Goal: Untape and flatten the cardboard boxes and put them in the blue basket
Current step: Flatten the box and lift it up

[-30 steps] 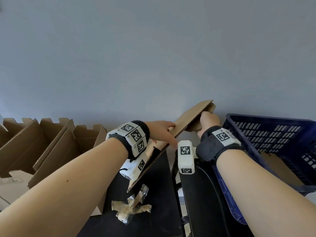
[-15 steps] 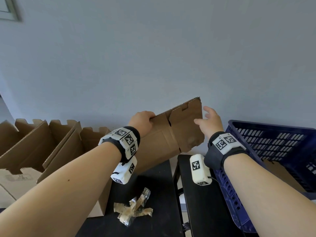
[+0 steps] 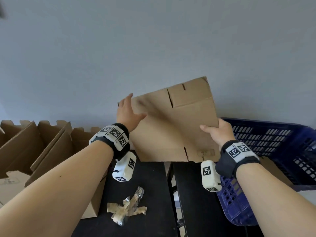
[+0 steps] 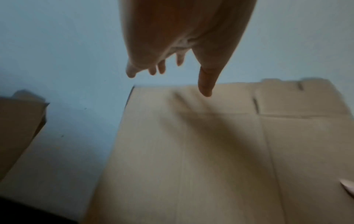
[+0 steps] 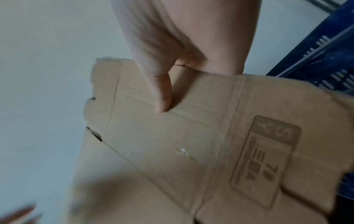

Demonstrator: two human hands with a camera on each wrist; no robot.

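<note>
A flattened brown cardboard box hangs upright in the air in front of the wall, its broad face toward me. My right hand pinches its right edge, thumb on the front and fingers behind. My left hand is at the box's upper left corner with fingers straight and spread; whether it touches the cardboard I cannot tell. The blue basket stands just right of the box, tilted toward me, with brown cardboard inside it.
Several opened cardboard boxes stand in a row at the left. A crumpled wad of peeled tape lies on the black table. A narrow gap separates it from a second black surface beside the basket.
The flattened box has risen and shifted right toward the basket. My left hand has let go of its top edge and spread open; my right hand now pinches the right edge.
</note>
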